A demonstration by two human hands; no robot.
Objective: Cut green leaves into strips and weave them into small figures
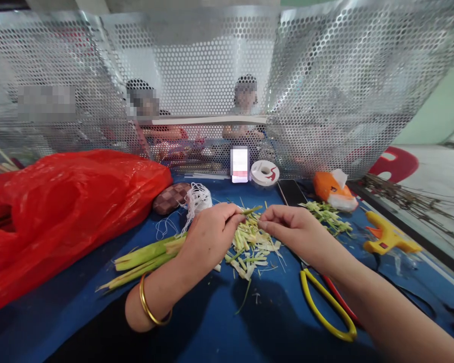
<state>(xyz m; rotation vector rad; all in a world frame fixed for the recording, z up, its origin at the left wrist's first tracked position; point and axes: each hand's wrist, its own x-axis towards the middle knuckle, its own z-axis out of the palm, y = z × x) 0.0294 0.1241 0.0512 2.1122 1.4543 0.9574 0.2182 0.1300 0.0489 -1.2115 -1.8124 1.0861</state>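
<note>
And here we are, both hands up over the blue surface (219,338)! The left hand (217,232) pinches a small green strip (254,209) between thumb and forefinger, the strip poking out towards the other side, just above the heap of pale leaf scraps (251,247). Facing it, near but apart, comes the right hand (293,227), fingers curled and the thumb close to them; I can't tell whether anything is caught between those tips. A gold bangle (146,297) circles the left forearm, and behind that arm lie the green stalks (144,254), partly hidden by it. Beside the right forearm, scissors (306,297) with one yellow and one red handle! Further out, a yellow glue gun (388,237), then a second bunch of green shreds (331,218) near an orange tissue pack (331,189). Along the back, a dark phone (292,193) lies flat, next to a white spool (265,173), and there's a lit screen (239,166) standing upright. Over on the left, tangled white string (199,199) sits by a brown checked pouch (170,198), with a big red plastic bag (79,201) sprawling alongside. Through the perforated sheet (196,60), people show on the far side.
</note>
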